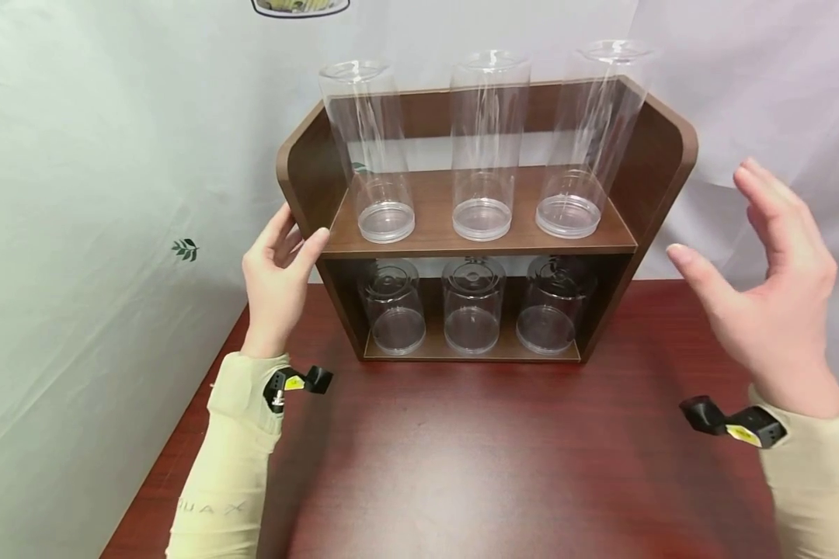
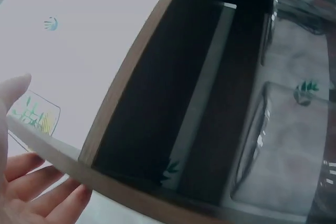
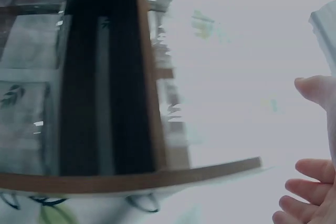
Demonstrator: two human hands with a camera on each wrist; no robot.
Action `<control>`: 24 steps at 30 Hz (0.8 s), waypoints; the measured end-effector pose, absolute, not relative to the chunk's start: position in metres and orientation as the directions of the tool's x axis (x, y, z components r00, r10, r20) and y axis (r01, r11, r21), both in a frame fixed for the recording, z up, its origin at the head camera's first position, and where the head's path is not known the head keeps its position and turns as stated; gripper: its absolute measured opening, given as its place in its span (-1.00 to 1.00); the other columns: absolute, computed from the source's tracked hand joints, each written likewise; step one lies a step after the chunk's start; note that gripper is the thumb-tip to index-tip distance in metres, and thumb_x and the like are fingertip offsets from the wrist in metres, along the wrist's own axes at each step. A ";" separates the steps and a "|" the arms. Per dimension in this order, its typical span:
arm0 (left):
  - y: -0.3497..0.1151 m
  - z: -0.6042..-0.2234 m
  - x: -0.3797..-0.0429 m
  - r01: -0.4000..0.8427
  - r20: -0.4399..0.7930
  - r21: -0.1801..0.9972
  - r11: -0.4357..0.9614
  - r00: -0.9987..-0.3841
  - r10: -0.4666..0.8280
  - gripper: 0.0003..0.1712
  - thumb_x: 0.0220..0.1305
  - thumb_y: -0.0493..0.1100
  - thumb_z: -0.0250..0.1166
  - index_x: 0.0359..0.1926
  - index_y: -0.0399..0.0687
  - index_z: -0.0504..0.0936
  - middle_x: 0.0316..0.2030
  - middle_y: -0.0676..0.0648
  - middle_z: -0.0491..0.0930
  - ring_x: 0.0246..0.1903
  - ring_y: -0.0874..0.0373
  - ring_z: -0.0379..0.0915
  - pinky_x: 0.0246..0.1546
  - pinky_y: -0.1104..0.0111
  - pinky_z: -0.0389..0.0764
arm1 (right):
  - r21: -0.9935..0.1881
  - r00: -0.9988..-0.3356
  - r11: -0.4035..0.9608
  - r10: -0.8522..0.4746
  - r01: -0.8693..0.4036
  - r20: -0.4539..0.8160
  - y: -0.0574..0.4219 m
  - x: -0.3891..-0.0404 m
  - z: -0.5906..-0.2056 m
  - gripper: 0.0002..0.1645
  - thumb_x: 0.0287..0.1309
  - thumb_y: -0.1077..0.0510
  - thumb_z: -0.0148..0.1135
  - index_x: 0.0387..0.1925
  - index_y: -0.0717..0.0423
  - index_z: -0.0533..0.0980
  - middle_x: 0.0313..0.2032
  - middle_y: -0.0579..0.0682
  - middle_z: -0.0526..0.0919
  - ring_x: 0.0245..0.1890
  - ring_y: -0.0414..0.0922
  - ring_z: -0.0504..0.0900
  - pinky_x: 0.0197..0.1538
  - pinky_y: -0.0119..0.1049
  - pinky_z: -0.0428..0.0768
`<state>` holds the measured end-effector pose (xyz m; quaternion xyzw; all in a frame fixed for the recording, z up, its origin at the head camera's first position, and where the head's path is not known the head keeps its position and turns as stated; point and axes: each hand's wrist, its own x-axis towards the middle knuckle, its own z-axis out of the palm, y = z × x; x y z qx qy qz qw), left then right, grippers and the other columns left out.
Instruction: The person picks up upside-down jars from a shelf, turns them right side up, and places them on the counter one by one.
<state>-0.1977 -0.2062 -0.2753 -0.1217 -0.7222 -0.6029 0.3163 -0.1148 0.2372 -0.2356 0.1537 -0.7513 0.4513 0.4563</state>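
A two-tier brown wooden rack [image 1: 308,167] stands on the table. On its upper shelf are three tall clear cups [image 1: 485,140] in a row, rims up. Three more clear cups [image 1: 472,303] stand on the lower shelf, ringed flat ends up. My left hand [image 1: 280,268] is at the rack's left side panel, thumb spread from the fingers. In the left wrist view its fingers [image 2: 58,198] lie along the panel's outer side. Off the rack's right side, my right hand [image 1: 783,279] is in the air with thumb and fingers apart, holding nothing.
The rack stands at the back of a dark red table [image 1: 461,450]. A pale cloth [image 1: 112,194] with printed leaves hangs to the left and behind. Each wrist wears a black camera on a strap.
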 end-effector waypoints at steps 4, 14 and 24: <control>-0.198 -0.269 -0.200 0.556 0.604 0.797 0.236 -0.740 -0.295 -0.46 0.21 -0.16 0.52 0.23 0.00 0.67 0.11 -0.07 0.66 0.04 0.04 0.65 0.08 0.28 0.62 | -0.527 -0.530 0.536 0.165 -0.660 0.832 0.234 -0.119 -0.217 -0.23 0.01 0.14 0.55 0.29 0.23 0.53 0.31 0.04 0.52 0.35 -0.06 0.40 0.39 -0.29 0.34; -0.187 -0.254 -0.189 0.480 0.635 0.766 0.428 -0.672 -0.382 -0.67 0.29 -0.28 0.44 0.05 -0.28 0.73 -0.06 -0.18 0.73 -0.05 0.13 0.69 0.03 0.33 0.65 | -0.723 -0.707 0.281 0.173 -0.631 0.685 0.213 -0.145 -0.176 -0.07 -0.10 0.44 0.53 0.38 0.11 0.43 0.38 0.02 0.38 0.38 -0.11 0.34 0.41 -0.35 0.28; -0.202 -0.266 -0.208 0.527 0.715 0.674 0.517 -0.640 -0.280 -0.66 0.29 -0.12 0.47 0.04 -0.14 0.76 -0.09 -0.01 0.76 -0.05 0.26 0.68 -0.01 0.32 0.67 | -0.835 -0.859 0.359 0.145 -0.417 0.491 0.198 -0.189 -0.137 0.17 0.05 0.21 0.55 0.58 -0.14 0.08 0.54 -0.15 0.07 0.45 -0.34 0.10 0.37 -0.62 0.10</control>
